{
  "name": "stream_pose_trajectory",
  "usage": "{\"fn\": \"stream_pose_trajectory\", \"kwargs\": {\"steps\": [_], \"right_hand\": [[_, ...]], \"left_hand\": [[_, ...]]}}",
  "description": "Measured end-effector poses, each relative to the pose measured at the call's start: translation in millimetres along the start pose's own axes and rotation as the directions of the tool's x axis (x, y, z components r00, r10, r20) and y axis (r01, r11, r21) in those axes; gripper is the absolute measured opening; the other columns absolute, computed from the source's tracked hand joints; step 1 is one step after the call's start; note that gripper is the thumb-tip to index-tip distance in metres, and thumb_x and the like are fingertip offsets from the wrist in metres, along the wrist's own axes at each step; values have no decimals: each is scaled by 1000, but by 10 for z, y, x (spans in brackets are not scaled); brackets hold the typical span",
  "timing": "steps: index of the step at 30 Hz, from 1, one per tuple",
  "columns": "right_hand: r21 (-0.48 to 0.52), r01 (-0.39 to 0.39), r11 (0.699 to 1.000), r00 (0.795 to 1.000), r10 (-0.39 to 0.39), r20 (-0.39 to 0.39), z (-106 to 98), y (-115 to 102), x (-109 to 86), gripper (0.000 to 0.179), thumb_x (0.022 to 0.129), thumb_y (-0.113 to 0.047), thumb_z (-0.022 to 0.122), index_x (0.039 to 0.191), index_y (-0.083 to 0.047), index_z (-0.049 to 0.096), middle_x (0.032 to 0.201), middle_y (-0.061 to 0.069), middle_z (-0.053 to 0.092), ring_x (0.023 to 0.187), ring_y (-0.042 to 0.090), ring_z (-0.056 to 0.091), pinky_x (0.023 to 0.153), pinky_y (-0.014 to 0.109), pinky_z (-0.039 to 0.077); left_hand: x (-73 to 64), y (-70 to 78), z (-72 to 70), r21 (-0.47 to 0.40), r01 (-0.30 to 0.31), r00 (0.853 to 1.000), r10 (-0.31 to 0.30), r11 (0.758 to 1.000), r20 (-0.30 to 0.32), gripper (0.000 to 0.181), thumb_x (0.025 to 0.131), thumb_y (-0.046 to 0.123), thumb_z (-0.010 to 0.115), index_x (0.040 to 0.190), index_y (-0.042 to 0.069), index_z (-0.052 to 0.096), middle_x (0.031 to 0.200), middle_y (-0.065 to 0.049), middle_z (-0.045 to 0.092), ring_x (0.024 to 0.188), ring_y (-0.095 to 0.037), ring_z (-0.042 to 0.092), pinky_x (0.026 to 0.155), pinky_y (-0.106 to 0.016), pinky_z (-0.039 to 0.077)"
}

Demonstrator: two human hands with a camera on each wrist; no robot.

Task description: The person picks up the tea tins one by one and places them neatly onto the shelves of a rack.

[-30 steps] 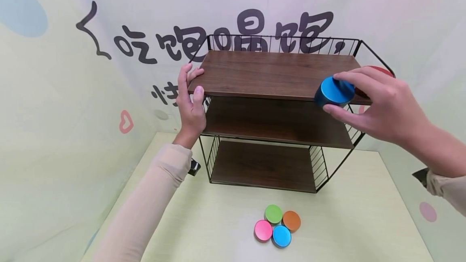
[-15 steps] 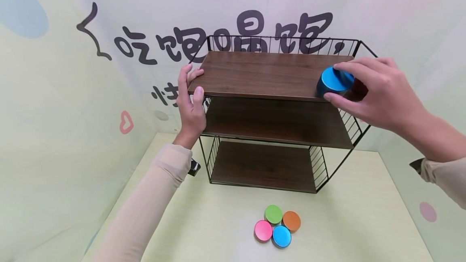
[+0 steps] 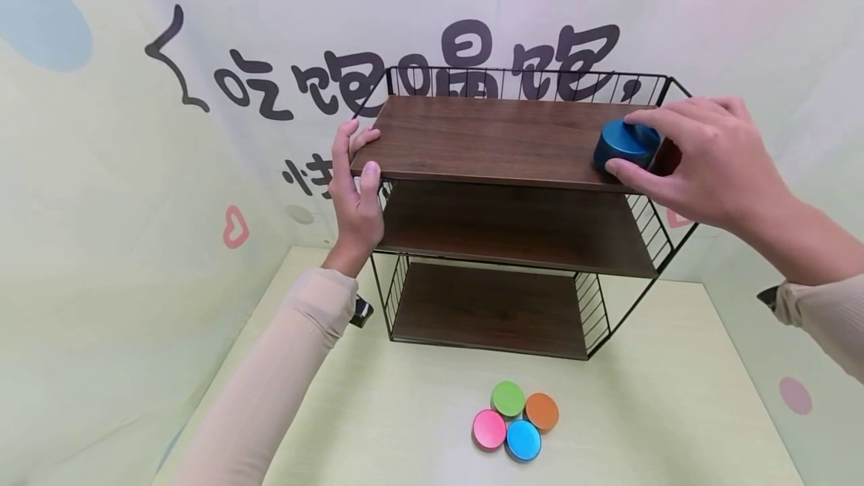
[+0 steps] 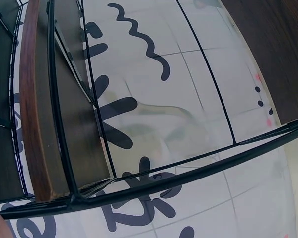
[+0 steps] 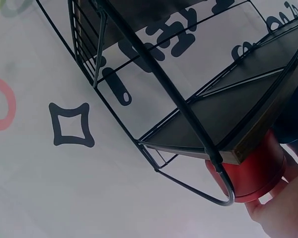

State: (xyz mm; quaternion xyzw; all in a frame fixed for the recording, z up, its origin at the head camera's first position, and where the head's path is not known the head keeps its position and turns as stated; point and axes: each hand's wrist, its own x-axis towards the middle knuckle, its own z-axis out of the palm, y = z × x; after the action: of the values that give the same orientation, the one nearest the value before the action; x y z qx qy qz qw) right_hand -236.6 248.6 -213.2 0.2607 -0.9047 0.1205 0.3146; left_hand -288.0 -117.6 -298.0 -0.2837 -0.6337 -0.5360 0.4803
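Note:
My right hand [image 3: 715, 156] pinches a round blue tin [image 3: 617, 147] between thumb and fingertips at the front right of the top shelf [image 3: 493, 137]. Behind the blue tin, in the curve of the same hand, sits a red tin [image 5: 258, 171], mostly hidden in the head view. Fingers lie against the red tin's lower side in the right wrist view, by the shelf corner. At the other end, my left hand [image 3: 356, 201] grips the left edge of the black wire rack's top shelf, thumb at the front corner. Only a sliver of that hand shows in the left wrist view.
Below the top are a middle shelf [image 3: 499, 227] and a bottom shelf [image 3: 493, 310]. In front of the rack, green [image 3: 508, 398], orange [image 3: 541, 412], pink [image 3: 489, 430] and blue [image 3: 523, 440] round tins cluster on the pale table [image 3: 378, 411]. A printed wall covering stands behind.
My right hand has moved slightly up and inward with the blue tin, from overhanging the shelf's front edge to over its board. My left hand has stayed in place.

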Motion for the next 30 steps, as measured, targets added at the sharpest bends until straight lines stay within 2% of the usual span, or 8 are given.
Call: {"fn": "stream_pose_trajectory", "kwargs": {"steps": [7, 18, 21, 23, 27, 30], "right_hand": [[13, -43, 999, 999, 43, 14, 27, 28, -1, 50, 83, -32, 76, 122, -3, 68, 109, 25, 68, 100, 40, 58, 91, 55, 32], [5, -54, 999, 998, 54, 15, 40, 39, -4, 50, 83, -33, 75, 123, -4, 67, 103, 24, 68, 99, 40, 56, 91, 55, 31], [6, -32, 999, 999, 32, -37, 28, 35, -5, 51, 83, -35, 75, 122, -3, 67, 97, 23, 65, 100, 40, 54, 92, 55, 30], [11, -4, 1000, 995, 5, -99, 9, 26, -14, 57, 84, -46, 71, 120, -2, 67, 96, 23, 63, 102, 41, 53, 91, 55, 29], [21, 43, 999, 974, -37, -222, -35, -38, -69, 82, 84, -72, 53, 118, 2, 67, 105, 27, 63, 108, 44, 51, 96, 53, 29], [18, 75, 997, 963, -68, -261, -78, -104, -153, 90, 85, -77, 47, 117, 5, 67, 105, 29, 63, 108, 45, 51, 100, 49, 29]], "left_hand": [[-7, 12, -7, 3, 7, 1000, -7, 1000, -1, 48, 89, 8, 39, 131, -15, 40, 116, -34, 61, 119, -51, 49, 108, -42, 32], [-11, 10, -10, 12, 20, 1000, -20, 1000, -2, 48, 90, 8, 39, 132, -14, 41, 116, -33, 61, 119, -48, 51, 106, -41, 32], [-15, 7, -19, 13, 17, 1000, -17, 1000, 1, 47, 90, 8, 39, 132, -14, 40, 116, -33, 61, 119, -47, 51, 106, -41, 32], [-19, 4, -20, 15, 14, 1000, -14, 1000, 0, 47, 90, 8, 39, 132, -14, 40, 116, -33, 61, 118, -48, 52, 106, -41, 32], [-9, 1, -17, 12, 4, 1000, -4, 1000, -3, 47, 90, 7, 39, 131, -15, 41, 116, -33, 61, 117, -48, 52, 107, -41, 32], [-2, 2, -14, 10, 2, 1000, -2, 1000, -3, 47, 90, 7, 39, 131, -16, 41, 115, -32, 62, 118, -48, 52, 107, -41, 31]]}}
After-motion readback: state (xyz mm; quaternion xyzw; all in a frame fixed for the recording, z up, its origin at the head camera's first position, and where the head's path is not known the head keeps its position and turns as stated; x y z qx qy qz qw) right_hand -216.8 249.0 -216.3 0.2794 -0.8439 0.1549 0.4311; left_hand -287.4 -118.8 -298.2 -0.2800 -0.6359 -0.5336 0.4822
